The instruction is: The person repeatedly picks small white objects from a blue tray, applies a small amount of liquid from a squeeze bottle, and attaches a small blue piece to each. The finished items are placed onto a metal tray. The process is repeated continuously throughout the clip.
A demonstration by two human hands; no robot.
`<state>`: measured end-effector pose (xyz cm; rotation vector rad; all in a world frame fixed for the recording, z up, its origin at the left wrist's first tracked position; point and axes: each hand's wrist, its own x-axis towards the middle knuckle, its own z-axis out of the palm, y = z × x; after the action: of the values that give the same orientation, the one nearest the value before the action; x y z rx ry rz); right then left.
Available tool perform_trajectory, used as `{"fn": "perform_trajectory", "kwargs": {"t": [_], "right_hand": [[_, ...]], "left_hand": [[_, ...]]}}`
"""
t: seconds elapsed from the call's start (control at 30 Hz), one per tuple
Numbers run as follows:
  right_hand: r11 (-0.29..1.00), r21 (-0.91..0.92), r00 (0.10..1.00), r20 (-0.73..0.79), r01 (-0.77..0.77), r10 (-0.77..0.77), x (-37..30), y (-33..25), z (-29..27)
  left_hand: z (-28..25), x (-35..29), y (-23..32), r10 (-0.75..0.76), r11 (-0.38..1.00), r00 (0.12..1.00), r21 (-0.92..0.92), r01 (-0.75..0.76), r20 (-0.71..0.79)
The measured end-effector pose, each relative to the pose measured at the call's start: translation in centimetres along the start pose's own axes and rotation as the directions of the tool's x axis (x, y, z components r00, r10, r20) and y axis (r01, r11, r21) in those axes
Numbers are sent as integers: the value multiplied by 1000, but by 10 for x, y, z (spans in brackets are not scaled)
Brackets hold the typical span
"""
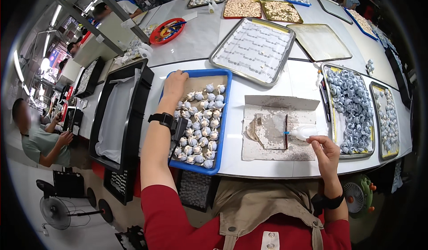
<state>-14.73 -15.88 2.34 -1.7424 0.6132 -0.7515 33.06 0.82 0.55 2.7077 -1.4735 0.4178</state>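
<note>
A blue tray lies in front of me, holding rows of small blue-and-cream round figures. My left hand is over the tray's far left corner. Its fingers are curled down, and whatever they hold is hidden. To the right lies a stained cardboard piece with a dark-edged opening. Above it, a white squeeze bottle with a blue tip points left. My right hand has its thumb and fingers closed at the bottle's rear end.
Left of the blue tray stands a black crate with a pale liner. A paper-lined metal tray lies beyond. At right, a metal tray holds many blue curled pieces. Pens lie beside it. A red basin sits farther back.
</note>
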Motion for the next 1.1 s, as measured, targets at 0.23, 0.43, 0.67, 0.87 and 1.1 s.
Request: {"fn": "perform_trajectory", "kwargs": {"t": [0.23,0.43,0.67,0.87,1.1], "right_hand": [[898,-407,982,-19,167,-190,25,8,-8],[781,-593,980,78,195,-186,25,38,-10],[866,-486,993,50,117,-107,4,33,-1],[951,-298,995,-32,80,-94,-24,10,-21],[854,-445,954,3,270,-301,-26,-22,-19]], "left_hand": [[-39,-15,9,-280,766,954,-624,157,-104],[-111,-107,151,114,-246,890,-855,456,442],[-73,-164,257,298,-537,770,-567,624,565],[-63,-170,286,192,-486,863,-719,497,467],[-75,-172,290,123,-451,893,-777,439,433]]}}
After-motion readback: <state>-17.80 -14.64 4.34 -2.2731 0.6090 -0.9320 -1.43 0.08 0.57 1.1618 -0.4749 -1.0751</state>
